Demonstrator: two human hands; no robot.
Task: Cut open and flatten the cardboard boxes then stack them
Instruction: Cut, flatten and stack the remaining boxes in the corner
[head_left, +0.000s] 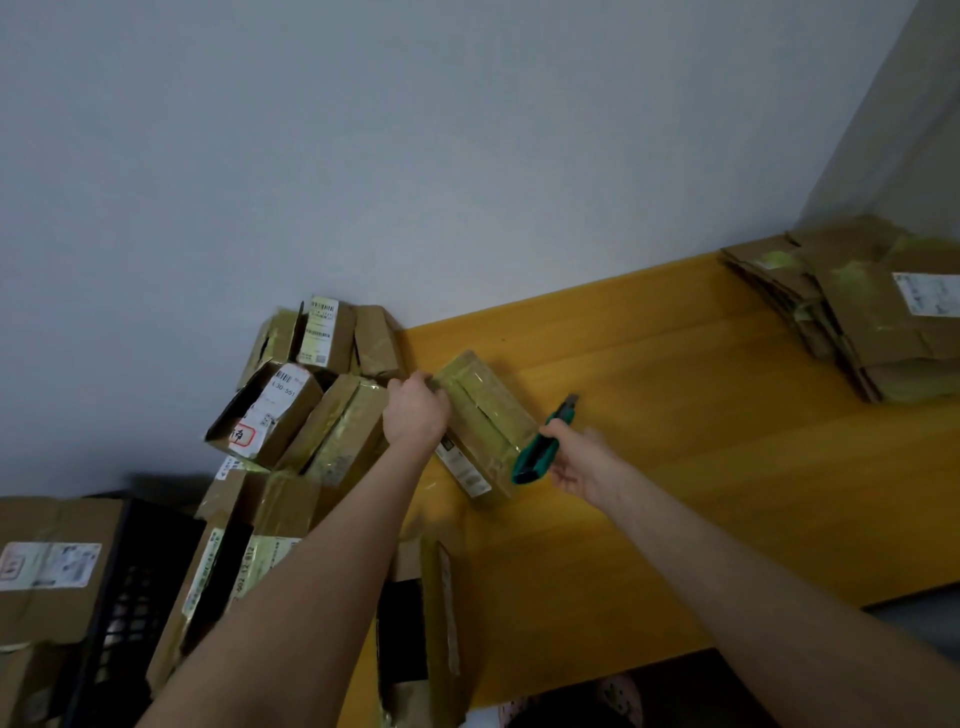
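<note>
A small taped cardboard box (483, 415) lies on the yellow table (675, 415), a white label on its near side. My left hand (415, 410) grips the box's left end. My right hand (582, 462) holds a green utility knife (540, 447) just right of the box, its blade end pointing up and away. A stack of flattened cardboard (857, 312) sits at the table's far right.
A heap of unopened taped boxes (306, 405) is piled against the wall at the table's left end. More boxes (234, 561) and a black crate (130, 597) stand lower left. Another box (421, 623) sits at the table's near edge.
</note>
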